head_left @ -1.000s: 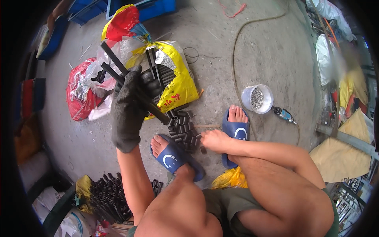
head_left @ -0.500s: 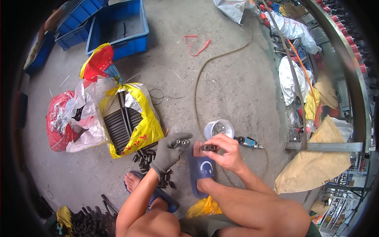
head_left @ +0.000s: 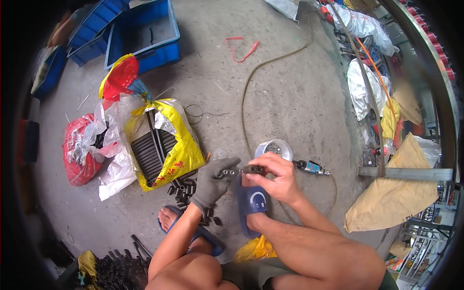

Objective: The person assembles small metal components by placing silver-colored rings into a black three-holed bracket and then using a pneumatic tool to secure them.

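Since half a second ago our hands have drawn closer together above the concrete floor (head_left: pixel 290 96). Left of them lies the yellow bag (head_left: pixel 174 145) of black rods. Our gloved left hand (head_left: pixel 212 183) is closed around a short black tube (head_left: pixel 228 171); our bare right hand (head_left: pixel 275 179) pinches a small dark piece (head_left: pixel 253 169) against it, beside the white cup (head_left: pixel 273 149).

Both bare forearms rise from the lower edge and converge in front of the knees, where the grey-gloved left hand (head_left: pixel 212 181), fingers curled and pinched shut, meets the ungloved right hand (head_left: pixel 273 179), whose thumb and fingertips are closed in a matching pinch, knuckles facing up.
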